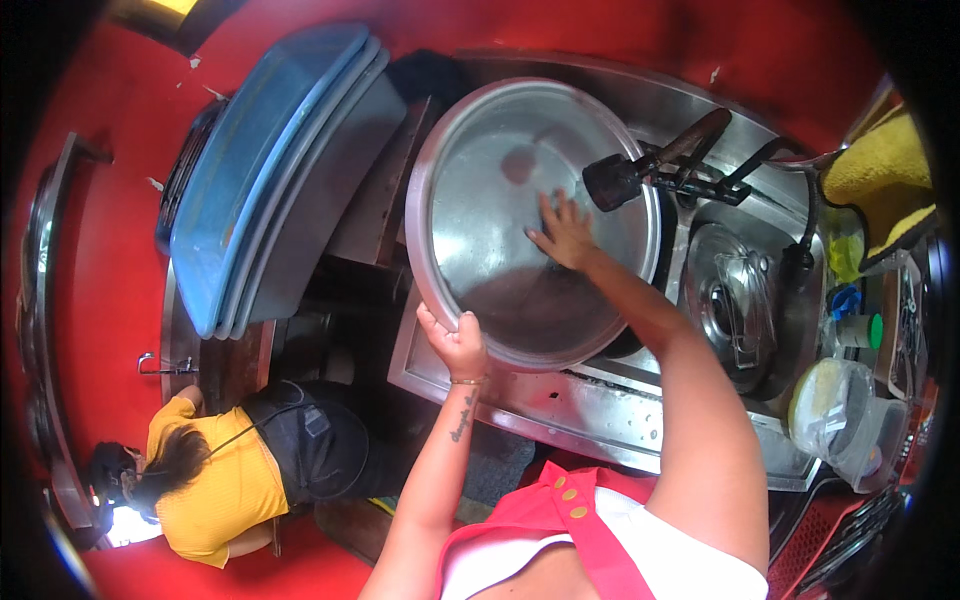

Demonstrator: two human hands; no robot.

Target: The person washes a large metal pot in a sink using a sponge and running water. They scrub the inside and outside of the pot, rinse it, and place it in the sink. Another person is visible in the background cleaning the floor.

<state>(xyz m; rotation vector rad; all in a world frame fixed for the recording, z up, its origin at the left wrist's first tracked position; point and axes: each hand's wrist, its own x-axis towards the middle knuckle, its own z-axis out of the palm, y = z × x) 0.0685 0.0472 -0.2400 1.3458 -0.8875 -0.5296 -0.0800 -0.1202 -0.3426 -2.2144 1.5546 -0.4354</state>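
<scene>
A large round metal basin (487, 262) is tilted over the steel sink, its inside facing me. My left hand (456, 346) grips its near left rim, thumb over the edge. Inside the basin is my right hand (562, 232), fingers spread and holding nothing that I can see. Whether its fingertips touch the metal is hard to tell. A black faucet sprayer head (613, 182) hangs over the basin's right side, just beyond my right hand. In the sink bowl (795, 330) to the right lie a round metal lid (701, 262) and wire utensils (742, 300).
Stacked blue and grey plastic tubs (277, 180) stand at the left. A person in a yellow top (217, 480) bends over at the lower left. On the right are a yellow cloth (881, 176), a plastic-wrapped container (829, 409) and a red basket (814, 536).
</scene>
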